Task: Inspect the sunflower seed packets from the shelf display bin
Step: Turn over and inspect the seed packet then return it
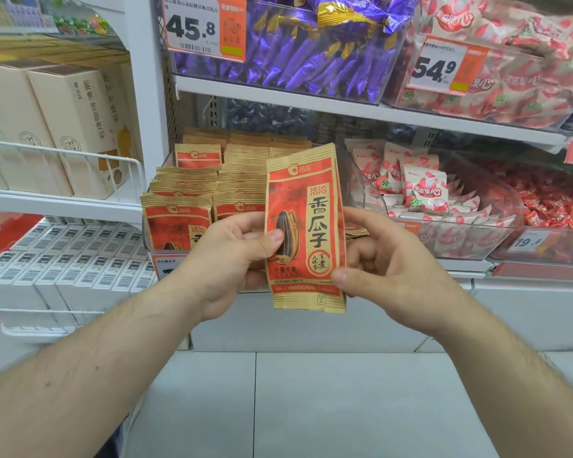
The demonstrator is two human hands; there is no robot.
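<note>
A red and tan sunflower seed packet stands upright in front of me, printed face toward the camera. My left hand pinches its left edge, thumb on the front beside the seed picture. My right hand pinches its lower right edge, thumb on the front and fingers behind. Behind the packet, a clear display bin holds several rows of the same seed packets standing on end.
A clear bin of white and red candy packs sits to the right, with red wrapped sweets further right. Purple wrapped chocolates fill the shelf above. Cream boxes stand behind a wire rail on the left. Grey floor tiles lie below.
</note>
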